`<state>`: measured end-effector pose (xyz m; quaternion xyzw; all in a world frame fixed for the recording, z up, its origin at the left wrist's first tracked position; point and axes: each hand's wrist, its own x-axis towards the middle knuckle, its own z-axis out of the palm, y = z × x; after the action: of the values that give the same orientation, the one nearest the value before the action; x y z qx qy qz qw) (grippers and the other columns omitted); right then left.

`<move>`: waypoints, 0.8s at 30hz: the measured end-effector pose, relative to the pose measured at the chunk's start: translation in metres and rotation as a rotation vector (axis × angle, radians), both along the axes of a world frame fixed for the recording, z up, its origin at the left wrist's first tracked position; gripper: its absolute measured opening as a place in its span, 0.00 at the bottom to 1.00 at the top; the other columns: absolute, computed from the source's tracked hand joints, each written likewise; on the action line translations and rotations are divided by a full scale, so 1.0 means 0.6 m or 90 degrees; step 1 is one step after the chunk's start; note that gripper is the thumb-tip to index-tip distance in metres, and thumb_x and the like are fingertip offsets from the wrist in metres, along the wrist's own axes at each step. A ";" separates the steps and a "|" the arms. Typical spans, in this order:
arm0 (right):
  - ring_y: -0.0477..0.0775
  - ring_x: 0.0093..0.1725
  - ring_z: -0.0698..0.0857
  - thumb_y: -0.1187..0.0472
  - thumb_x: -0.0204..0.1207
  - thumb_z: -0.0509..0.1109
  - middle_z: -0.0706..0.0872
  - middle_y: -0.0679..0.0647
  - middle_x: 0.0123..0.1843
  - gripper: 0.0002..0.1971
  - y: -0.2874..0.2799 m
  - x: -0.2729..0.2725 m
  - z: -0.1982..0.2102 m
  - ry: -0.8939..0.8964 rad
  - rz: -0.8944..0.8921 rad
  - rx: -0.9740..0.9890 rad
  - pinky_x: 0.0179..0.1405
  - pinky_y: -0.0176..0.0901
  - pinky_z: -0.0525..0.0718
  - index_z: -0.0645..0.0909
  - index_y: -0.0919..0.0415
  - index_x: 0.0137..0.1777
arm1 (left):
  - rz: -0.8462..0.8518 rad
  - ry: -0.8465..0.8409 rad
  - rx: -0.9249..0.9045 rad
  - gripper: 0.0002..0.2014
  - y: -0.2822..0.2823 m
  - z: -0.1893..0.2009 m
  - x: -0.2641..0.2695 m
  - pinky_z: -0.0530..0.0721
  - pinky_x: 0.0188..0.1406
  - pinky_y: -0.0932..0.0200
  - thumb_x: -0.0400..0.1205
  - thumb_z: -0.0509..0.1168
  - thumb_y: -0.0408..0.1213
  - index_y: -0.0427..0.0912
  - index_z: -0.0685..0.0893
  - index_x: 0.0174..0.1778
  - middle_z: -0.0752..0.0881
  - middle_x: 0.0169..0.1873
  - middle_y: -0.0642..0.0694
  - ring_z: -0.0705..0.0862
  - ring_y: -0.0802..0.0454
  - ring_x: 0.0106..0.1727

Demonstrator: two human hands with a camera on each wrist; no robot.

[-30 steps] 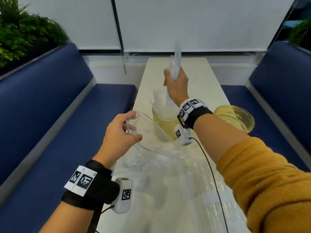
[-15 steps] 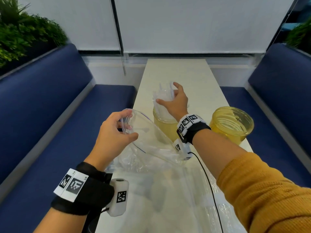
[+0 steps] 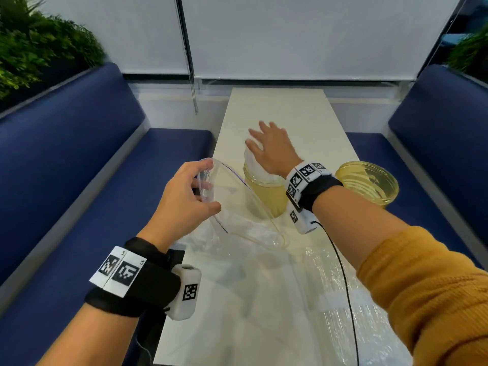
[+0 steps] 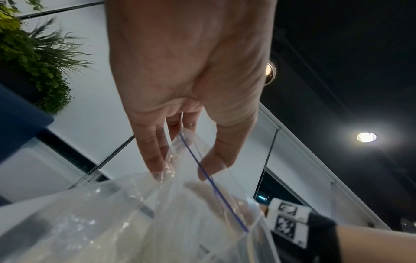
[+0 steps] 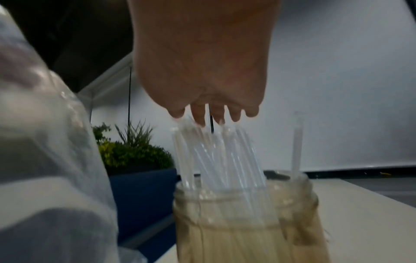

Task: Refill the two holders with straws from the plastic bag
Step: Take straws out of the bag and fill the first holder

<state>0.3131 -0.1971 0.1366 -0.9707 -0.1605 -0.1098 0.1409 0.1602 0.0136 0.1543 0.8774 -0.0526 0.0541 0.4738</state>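
Two yellowish translucent jar holders stand on the white table [image 3: 277,109]. The left holder [image 3: 264,191] [image 5: 245,218] has a bunch of clear straws [image 3: 254,165] [image 5: 216,156] standing in it. My right hand [image 3: 269,143] [image 5: 213,113] lies flat over the straw tops, fingers straight and spread. The right holder [image 3: 368,183] shows no straws. My left hand [image 3: 195,188] [image 4: 180,170] pinches the rim of the clear zip bag [image 3: 237,207] [image 4: 191,204] and holds its mouth wide, tilted toward the left holder. More straws lie in the bag on the table.
Blue bench seats [image 3: 79,180] run along both sides of the narrow table. Green plants [image 3: 34,48] stand behind the left backrest. A black cable [image 3: 343,273] hangs from my right wrist over the bag. The far half of the table holds nothing.
My right hand lowered a gripped bunch of straws into the left holder, let go, and now spreads flat over their tops. The left hand kept the bag mouth open.
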 end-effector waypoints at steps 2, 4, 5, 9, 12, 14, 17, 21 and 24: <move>0.61 0.65 0.84 0.45 0.88 0.56 0.87 0.59 0.65 0.22 0.008 -0.033 0.039 -0.089 -0.027 0.105 0.65 0.53 0.81 0.89 0.57 0.59 | -0.005 -0.004 0.025 0.39 0.000 -0.005 0.002 0.79 0.43 0.75 0.73 0.79 0.27 0.52 0.74 0.78 0.76 0.70 0.58 0.82 0.57 0.61; 0.58 0.37 0.89 0.48 0.84 0.59 0.91 0.59 0.38 0.25 0.019 -0.078 0.089 -0.118 -0.009 0.197 0.43 0.50 0.89 0.86 0.64 0.36 | -0.016 -0.003 0.048 0.41 -0.002 -0.009 0.002 0.79 0.44 0.74 0.72 0.79 0.26 0.51 0.72 0.80 0.74 0.73 0.56 0.79 0.56 0.65; 0.57 0.28 0.88 0.51 0.83 0.60 0.90 0.60 0.30 0.25 0.026 -0.105 0.112 -0.055 0.024 0.226 0.38 0.51 0.91 0.85 0.67 0.31 | -0.023 -0.003 0.055 0.41 -0.004 -0.011 0.001 0.79 0.44 0.74 0.72 0.78 0.25 0.51 0.71 0.81 0.74 0.74 0.56 0.78 0.57 0.65; 0.59 0.37 0.93 0.58 0.88 0.59 0.93 0.64 0.40 0.20 0.059 -0.185 0.116 0.482 0.119 0.162 0.43 0.49 0.92 0.87 0.73 0.50 | -0.053 -0.010 0.048 0.44 -0.013 -0.025 -0.004 0.82 0.51 0.70 0.72 0.77 0.22 0.48 0.69 0.83 0.72 0.78 0.53 0.76 0.56 0.68; 0.60 0.55 0.87 0.56 0.87 0.62 0.88 0.62 0.61 0.19 0.088 -0.204 0.049 0.488 0.106 0.007 0.58 0.50 0.85 0.82 0.71 0.67 | -0.073 -0.025 0.034 0.42 -0.023 -0.037 -0.011 0.79 0.47 0.81 0.73 0.74 0.18 0.46 0.69 0.82 0.72 0.79 0.51 0.75 0.56 0.69; 0.62 0.65 0.84 0.47 0.86 0.64 0.84 0.60 0.70 0.26 0.097 -0.212 0.002 0.423 0.037 -0.119 0.62 0.50 0.81 0.78 0.68 0.73 | -0.082 -0.026 0.018 0.44 -0.028 -0.046 -0.017 0.78 0.53 0.79 0.71 0.70 0.14 0.46 0.69 0.83 0.71 0.79 0.52 0.74 0.55 0.73; 0.63 0.65 0.84 0.40 0.84 0.65 0.84 0.60 0.68 0.30 0.090 -0.221 -0.047 0.415 -0.032 -0.183 0.53 0.46 0.78 0.79 0.66 0.71 | -0.085 -0.042 0.020 0.45 -0.029 -0.059 -0.026 0.81 0.70 0.60 0.68 0.65 0.11 0.47 0.70 0.82 0.72 0.77 0.58 0.73 0.58 0.76; 0.62 0.69 0.83 0.42 0.84 0.66 0.84 0.60 0.70 0.28 0.080 -0.224 -0.062 0.478 -0.047 -0.221 0.58 0.47 0.79 0.78 0.65 0.73 | -0.090 -0.071 0.026 0.44 -0.036 -0.077 -0.037 0.81 0.75 0.49 0.67 0.65 0.12 0.47 0.73 0.79 0.72 0.77 0.58 0.73 0.58 0.77; 0.62 0.68 0.84 0.50 0.84 0.69 0.84 0.60 0.70 0.22 0.080 -0.214 -0.073 0.510 -0.063 -0.232 0.58 0.46 0.80 0.79 0.65 0.71 | -0.088 -0.083 0.028 0.44 -0.043 -0.086 -0.041 0.81 0.75 0.51 0.67 0.65 0.13 0.48 0.72 0.80 0.72 0.77 0.59 0.73 0.57 0.78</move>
<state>0.1845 -0.1492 0.0927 -0.9522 -0.0634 0.2986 0.0134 0.1357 -0.0119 0.1026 0.8765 -0.1453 0.0773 0.4524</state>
